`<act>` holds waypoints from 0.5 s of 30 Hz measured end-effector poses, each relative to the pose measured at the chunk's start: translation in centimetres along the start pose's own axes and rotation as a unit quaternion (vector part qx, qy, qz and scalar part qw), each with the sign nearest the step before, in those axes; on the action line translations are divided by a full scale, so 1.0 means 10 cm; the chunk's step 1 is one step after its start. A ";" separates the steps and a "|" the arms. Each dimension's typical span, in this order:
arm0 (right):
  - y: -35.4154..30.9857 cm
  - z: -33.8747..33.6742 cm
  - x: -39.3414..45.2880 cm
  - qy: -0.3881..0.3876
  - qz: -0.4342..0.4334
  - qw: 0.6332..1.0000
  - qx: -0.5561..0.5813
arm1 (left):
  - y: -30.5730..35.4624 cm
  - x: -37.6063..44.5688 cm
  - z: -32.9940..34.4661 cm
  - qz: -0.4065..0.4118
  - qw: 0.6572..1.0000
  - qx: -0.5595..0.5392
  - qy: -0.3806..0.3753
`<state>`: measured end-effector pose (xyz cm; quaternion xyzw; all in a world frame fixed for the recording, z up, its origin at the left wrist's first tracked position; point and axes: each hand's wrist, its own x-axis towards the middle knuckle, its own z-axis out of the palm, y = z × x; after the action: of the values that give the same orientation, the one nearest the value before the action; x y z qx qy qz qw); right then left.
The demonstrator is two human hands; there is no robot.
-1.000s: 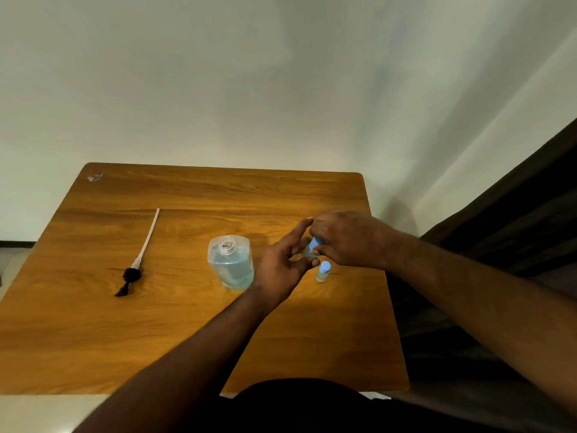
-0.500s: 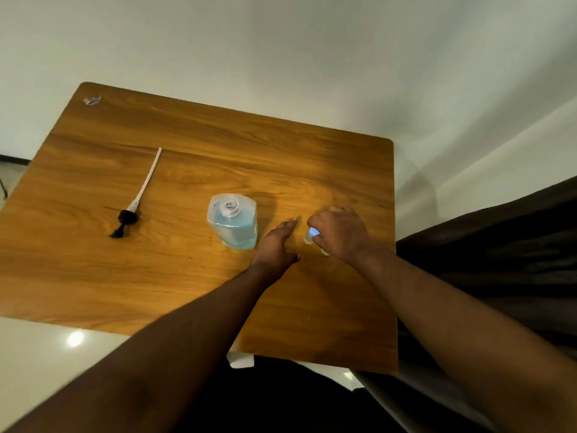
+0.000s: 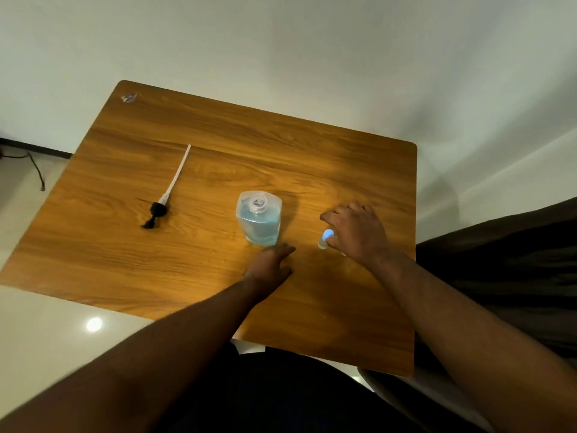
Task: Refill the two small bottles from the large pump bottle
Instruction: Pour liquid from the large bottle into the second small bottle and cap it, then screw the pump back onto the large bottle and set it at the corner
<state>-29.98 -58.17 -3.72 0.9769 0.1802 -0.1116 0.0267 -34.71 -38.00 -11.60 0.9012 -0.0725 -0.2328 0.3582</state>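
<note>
Resting loosely curled on the wooden table [image 3: 343,323], the left hand [image 3: 270,266] holds nothing; the right hand [image 3: 356,231] pinches a small blue-capped bottle [image 3: 325,238]. Farther, the uncapped large bottle [image 3: 259,218] shows no readable label; its pump [image 3: 165,195] lies left.

Wooden table [image 3: 327,157] carries large bottle [image 3: 259,218], pump [image 3: 165,195], small bottle [image 3: 325,239].

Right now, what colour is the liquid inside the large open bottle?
Light blue, filling roughly the lower part of the clear large bottle; the head view shows it.
</note>
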 end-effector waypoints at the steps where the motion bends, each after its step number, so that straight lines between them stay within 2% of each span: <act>1: -0.05 -0.06 -0.01 0.014 0.001 1.000 0.002 | -0.08 -0.07 -0.05 -0.005 1.000 0.001 -0.002; 4: -0.29 -0.25 -0.06 0.081 -0.016 0.995 0.052 | -0.36 -0.22 -0.26 -0.018 1.000 0.017 -0.002; 7: -0.84 -0.31 -0.11 0.114 -0.087 0.983 0.116 | -0.68 -0.35 -0.60 -0.039 0.999 0.029 0.003; 10: -1.49 -0.18 -0.08 0.087 -0.123 0.976 0.159 | -1.02 -0.45 -0.95 -0.064 0.997 0.038 0.006; 15: -2.34 -0.03 0.43 -0.014 -0.109 0.973 0.202 | -1.60 -0.54 -1.50 -0.075 0.996 0.033 0.016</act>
<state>-34.40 -34.82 -4.72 0.9351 0.2586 -0.1613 -0.1808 -32.96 -15.50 -11.02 0.9193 -0.0062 -0.2419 0.3105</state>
